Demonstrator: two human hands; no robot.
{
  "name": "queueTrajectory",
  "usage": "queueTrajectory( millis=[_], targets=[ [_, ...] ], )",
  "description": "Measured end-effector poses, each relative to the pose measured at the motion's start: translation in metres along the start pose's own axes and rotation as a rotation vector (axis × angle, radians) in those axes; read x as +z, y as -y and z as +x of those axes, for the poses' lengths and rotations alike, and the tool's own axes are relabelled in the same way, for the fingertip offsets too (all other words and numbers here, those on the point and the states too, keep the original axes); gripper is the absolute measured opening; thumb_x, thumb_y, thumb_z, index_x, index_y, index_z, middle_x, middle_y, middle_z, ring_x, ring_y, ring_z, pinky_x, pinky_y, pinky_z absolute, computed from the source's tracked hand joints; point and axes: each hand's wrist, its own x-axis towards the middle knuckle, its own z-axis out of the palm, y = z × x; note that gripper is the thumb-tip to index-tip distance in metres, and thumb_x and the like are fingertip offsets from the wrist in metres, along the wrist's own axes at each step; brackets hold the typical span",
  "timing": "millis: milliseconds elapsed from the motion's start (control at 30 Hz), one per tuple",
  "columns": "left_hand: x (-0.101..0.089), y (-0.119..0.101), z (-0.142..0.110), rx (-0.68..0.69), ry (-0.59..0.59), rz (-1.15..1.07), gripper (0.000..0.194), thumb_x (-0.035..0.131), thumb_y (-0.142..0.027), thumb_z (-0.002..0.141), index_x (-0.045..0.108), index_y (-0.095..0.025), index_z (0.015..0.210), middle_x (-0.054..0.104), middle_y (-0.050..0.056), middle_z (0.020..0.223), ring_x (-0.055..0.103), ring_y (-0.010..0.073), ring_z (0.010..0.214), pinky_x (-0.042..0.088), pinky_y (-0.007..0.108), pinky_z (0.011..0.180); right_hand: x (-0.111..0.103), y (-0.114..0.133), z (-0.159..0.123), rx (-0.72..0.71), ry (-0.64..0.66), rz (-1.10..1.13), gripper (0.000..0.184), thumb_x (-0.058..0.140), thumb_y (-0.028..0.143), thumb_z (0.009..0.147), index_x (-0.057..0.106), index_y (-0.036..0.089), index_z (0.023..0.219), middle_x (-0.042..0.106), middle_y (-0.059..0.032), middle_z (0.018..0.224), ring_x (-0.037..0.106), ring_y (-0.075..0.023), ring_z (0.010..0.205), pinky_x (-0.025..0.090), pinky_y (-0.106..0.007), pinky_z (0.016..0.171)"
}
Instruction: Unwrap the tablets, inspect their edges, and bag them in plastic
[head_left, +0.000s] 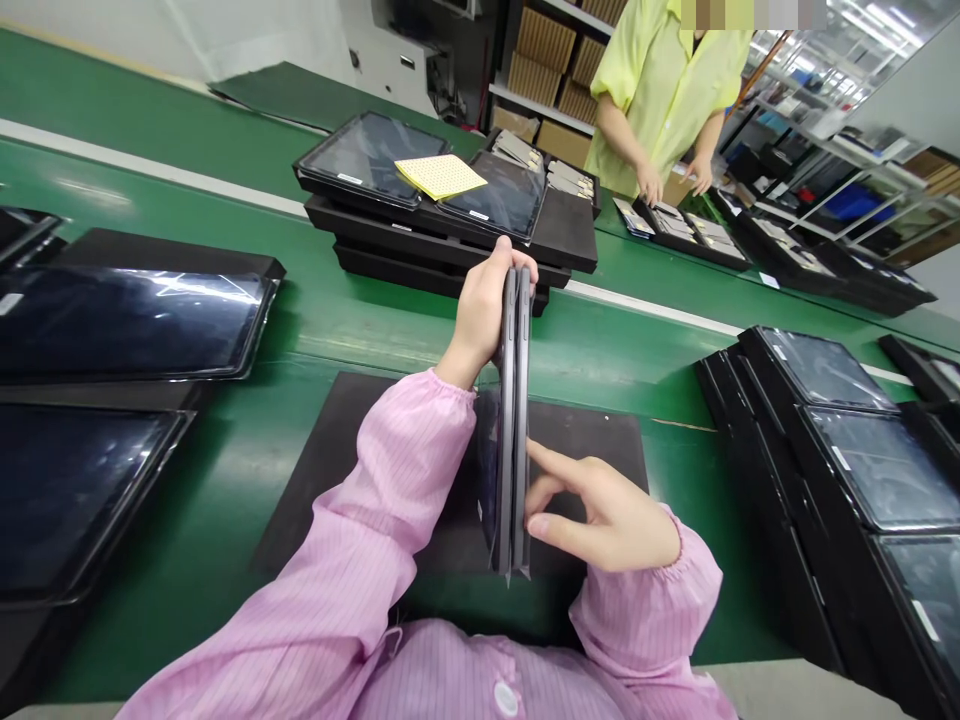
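Note:
Two tablets (512,420) stand on edge side by side above a black foam mat (360,470), their narrow grey edges facing me. My left hand (484,305) is closed around their far end, thumb on top. Clear film sticks out at their near end, and the left one's dark screen shows at a slant. My right hand (600,510) is beside the right-hand tablet, index finger stretched out to its face and thumb close to its lower part. The fingers of that hand are apart.
Black trays with film-covered tablets stand at left (135,320) and right (855,430). Ahead, a tray stack (450,270) bears tablets and a yellow dotted card (441,176). Across the green bench (300,330), a person in yellow (660,90) handles trays of small parts.

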Motion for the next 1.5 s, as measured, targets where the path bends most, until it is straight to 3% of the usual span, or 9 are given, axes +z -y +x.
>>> queueTrajectory(
  millis=[233,500,867,1500],
  targets=[
    [0.006,-0.007,-0.006,-0.017,0.01,-0.016,0.065,0.039,-0.068,0.097,0.056,-0.02,0.057,0.052,0.0,0.053,0.052,0.0114,0.049,0.041,0.026,0.049,-0.001,0.007,-0.003,0.096,-0.034,-0.044,0.07,0.064,0.043,0.093,0.044,0.012,0.153,0.082,-0.0038,0.085,0.076,-0.0186,0.07,0.059,-0.031,0.076],
    [0.006,-0.006,-0.007,0.038,0.033,0.016,0.062,0.038,-0.064,0.099,0.057,-0.021,0.059,0.054,0.0,0.054,0.053,0.012,0.049,0.04,0.029,0.051,-0.002,0.008,-0.004,0.167,-0.039,-0.041,0.073,0.069,0.045,0.088,0.049,0.01,0.15,0.083,-0.0057,0.087,0.078,-0.0214,0.072,0.059,-0.033,0.077],
    [0.009,-0.01,-0.012,0.059,0.039,0.047,0.065,0.036,-0.066,0.099,0.058,-0.021,0.059,0.053,0.001,0.054,0.053,0.0123,0.049,0.04,0.029,0.05,-0.003,0.013,-0.004,0.182,-0.094,-0.074,0.056,0.064,0.042,0.093,0.062,0.011,0.139,0.082,-0.005,0.083,0.076,-0.0203,0.069,0.059,-0.03,0.072],
    [0.002,0.007,0.003,0.032,-0.014,0.016,0.061,0.042,-0.067,0.097,0.056,-0.022,0.059,0.055,0.001,0.055,0.053,0.0127,0.051,0.042,0.027,0.05,-0.003,0.013,0.008,0.235,-0.086,-0.091,0.057,0.055,0.039,0.097,0.054,0.009,0.146,0.081,-0.0047,0.079,0.065,-0.0157,0.06,0.052,-0.027,0.063]
  ],
)
